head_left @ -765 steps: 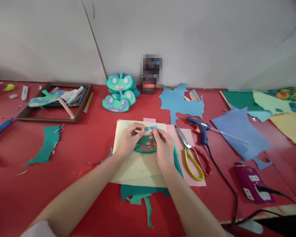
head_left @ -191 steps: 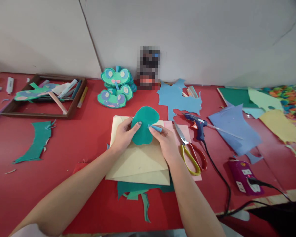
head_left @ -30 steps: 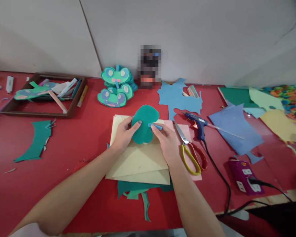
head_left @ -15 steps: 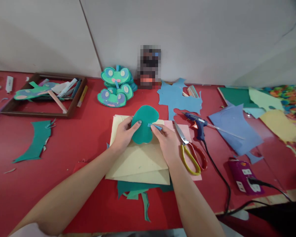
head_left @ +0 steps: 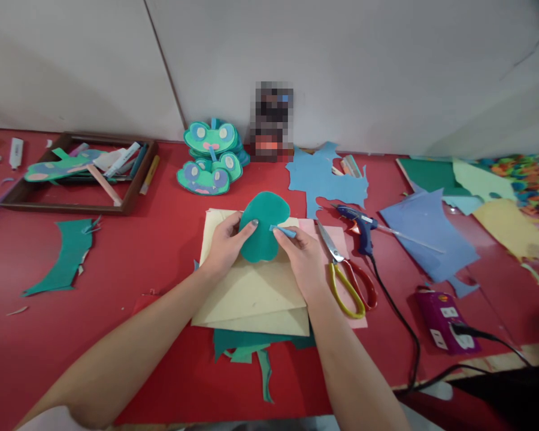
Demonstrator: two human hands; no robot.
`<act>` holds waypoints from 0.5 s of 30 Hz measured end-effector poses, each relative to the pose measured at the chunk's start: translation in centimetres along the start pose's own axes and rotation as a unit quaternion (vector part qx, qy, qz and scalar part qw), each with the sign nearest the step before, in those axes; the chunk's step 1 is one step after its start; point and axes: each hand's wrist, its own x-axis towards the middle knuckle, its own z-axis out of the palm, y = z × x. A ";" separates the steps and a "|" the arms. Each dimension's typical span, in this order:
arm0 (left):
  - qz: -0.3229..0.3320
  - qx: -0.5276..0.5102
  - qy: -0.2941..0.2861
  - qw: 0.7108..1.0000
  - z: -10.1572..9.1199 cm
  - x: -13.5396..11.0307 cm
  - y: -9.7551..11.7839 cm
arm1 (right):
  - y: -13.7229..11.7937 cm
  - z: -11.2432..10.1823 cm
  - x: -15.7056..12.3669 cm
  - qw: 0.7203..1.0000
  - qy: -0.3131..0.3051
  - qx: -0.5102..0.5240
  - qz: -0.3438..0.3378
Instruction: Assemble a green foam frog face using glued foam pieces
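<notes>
**Pinching blue felt strip (head_left: 288, 231) in front of green felt cutout (head_left: 266, 240)**

Held up over the far half of the cream felt sheets (head_left: 251, 305), with plain side toward the viewer and long axis running roughly away from the body: the green felt cutout. Gripped at its left edge by the left hand (head_left: 227, 242), with thumb on the near face and fingers mostly hidden behind. Pinched between thumb and fingers of the right hand (head_left: 303, 248): the blue felt strip, aligned nearly crosswise to the cutout, left end slightly higher and overlapping the cutout's right half in view. Impossible to tell whether touching or just above. Closer to the strip with the right hand, to the cutout's left edge with the left.

Lying well to the left of the cream felt sheets and farther back: brown wooden frame (head_left: 72, 208), with white marker (head_left: 124, 158) and other sticks heaped inside, pale pink stick (head_left: 105, 187) slanting down to the near rim, and a patched green cutout (head_left: 69, 167) laid across the left side. Piled behind the cream felt sheets, slightly left: frog-face cutouts (head_left: 209, 143). Set just right of them: scissors (head_left: 338, 258), then glue gun (head_left: 363, 227). Farther right: purple socket box (head_left: 440, 311), fitted with a black plug (head_left: 462, 330).
</notes>
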 end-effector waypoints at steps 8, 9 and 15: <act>0.000 0.005 0.002 1.000 -0.1 0.0 -0.1 | 0.3 0.1 0.0 1.000 -0.002 0.012 0.012; 0.000 0.003 0.004 1.000 -0.1 0.0 -0.2 | 0.3 0.1 0.1 1.000 -0.005 0.013 0.018; 0.000 -0.011 0.057 0.998 -0.3 0.4 -0.8 | 0.3 0.0 0.3 0.997 0.007 0.078 0.026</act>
